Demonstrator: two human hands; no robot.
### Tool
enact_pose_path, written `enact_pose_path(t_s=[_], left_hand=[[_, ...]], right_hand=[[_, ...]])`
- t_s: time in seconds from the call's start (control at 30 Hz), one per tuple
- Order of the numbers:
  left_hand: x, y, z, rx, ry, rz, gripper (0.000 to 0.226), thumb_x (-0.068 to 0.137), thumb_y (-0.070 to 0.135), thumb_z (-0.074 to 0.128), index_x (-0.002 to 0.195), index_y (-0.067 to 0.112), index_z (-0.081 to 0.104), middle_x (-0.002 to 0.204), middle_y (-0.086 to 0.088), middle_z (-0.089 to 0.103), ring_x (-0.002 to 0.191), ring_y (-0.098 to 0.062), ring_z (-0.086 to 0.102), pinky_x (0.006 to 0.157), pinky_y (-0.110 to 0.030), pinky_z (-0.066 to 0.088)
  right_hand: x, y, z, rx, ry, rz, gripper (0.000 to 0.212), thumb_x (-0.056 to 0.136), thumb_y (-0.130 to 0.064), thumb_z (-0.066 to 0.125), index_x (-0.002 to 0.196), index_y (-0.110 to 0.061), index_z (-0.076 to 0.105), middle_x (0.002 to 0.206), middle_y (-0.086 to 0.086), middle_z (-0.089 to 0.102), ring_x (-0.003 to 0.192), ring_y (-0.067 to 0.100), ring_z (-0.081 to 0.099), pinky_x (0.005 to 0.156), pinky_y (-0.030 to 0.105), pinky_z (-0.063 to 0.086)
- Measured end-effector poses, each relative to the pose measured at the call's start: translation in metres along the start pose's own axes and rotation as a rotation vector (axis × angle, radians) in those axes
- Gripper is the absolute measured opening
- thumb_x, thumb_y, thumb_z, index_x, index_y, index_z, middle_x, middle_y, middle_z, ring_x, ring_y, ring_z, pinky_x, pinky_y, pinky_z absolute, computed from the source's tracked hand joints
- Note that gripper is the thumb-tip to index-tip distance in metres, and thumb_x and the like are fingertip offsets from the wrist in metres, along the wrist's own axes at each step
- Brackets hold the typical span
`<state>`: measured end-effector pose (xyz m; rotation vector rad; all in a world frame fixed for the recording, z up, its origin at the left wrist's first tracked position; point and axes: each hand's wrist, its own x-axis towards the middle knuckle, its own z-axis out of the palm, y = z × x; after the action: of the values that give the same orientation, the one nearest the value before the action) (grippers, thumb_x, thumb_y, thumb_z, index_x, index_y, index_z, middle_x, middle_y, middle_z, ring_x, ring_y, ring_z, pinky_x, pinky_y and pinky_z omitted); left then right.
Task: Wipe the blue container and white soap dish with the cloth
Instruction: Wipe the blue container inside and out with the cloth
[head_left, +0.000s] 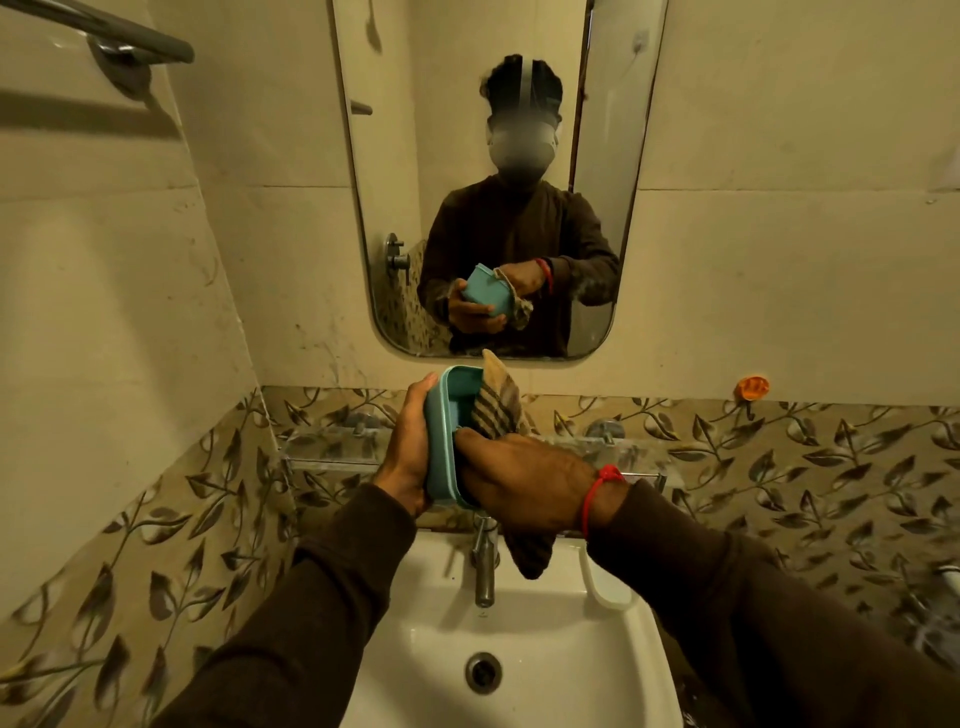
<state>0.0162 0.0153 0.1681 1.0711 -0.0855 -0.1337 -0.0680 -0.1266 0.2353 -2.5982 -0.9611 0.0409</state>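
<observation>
A blue rectangular container (441, 431) is held up above the sink, tilted on its side with its opening towards the right. My left hand (408, 452) grips its outer wall and bottom. My right hand (519, 483) holds a striped brown cloth (496, 402) and pushes it into the container's opening. One end of the cloth sticks up above the rim, the other hangs below my wrist. A white soap dish (605, 584) rests on the sink's right rim, partly hidden behind my right forearm.
A white sink (545, 639) with a metal tap (484, 566) lies directly below my hands. A glass shelf (332, 452) runs along the leaf-patterned tiled wall. A mirror (498, 176) hangs above. A towel bar (130, 36) is at the upper left.
</observation>
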Motion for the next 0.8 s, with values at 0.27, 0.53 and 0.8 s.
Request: enact_pose_path(t_s=[0.27, 0.53, 0.8], left_hand=[[-0.007, 0.000, 0.001, -0.113, -0.054, 0.016, 0.062, 0.093, 0.057, 0.042, 0.110, 0.009, 0.078, 0.109, -0.016, 0.076, 0.099, -0.029, 0.074, 0.076, -0.037, 0.060], [-0.004, 0.013, -0.001, -0.113, 0.104, 0.072, 0.061, 0.089, 0.060, 0.042, 0.092, 0.013, 0.081, 0.086, -0.013, 0.077, 0.073, -0.026, 0.075, 0.060, -0.036, 0.060], [-0.010, 0.009, 0.007, -0.056, 0.243, 0.159, 0.057, 0.074, 0.063, 0.057, 0.097, 0.014, 0.074, 0.087, -0.012, 0.064, 0.074, -0.027, 0.066, 0.062, -0.037, 0.056]], right_hand=[[0.001, 0.001, 0.003, 0.901, 0.219, 0.196, 0.023, 0.097, -0.022, 0.051, 0.117, -0.013, 0.059, 0.118, 0.013, 0.064, 0.107, 0.022, 0.061, 0.098, 0.041, 0.050], [0.001, -0.001, 0.007, -0.289, 0.121, -0.038, 0.085, 0.078, -0.084, 0.029, 0.134, -0.021, 0.037, 0.119, 0.003, 0.060, 0.095, 0.020, 0.062, 0.077, 0.034, 0.056], [0.003, -0.009, 0.025, 0.129, 0.233, 0.004, 0.013, 0.091, -0.022, 0.053, 0.104, -0.021, 0.049, 0.077, -0.007, 0.066, 0.064, 0.006, 0.065, 0.053, 0.021, 0.051]])
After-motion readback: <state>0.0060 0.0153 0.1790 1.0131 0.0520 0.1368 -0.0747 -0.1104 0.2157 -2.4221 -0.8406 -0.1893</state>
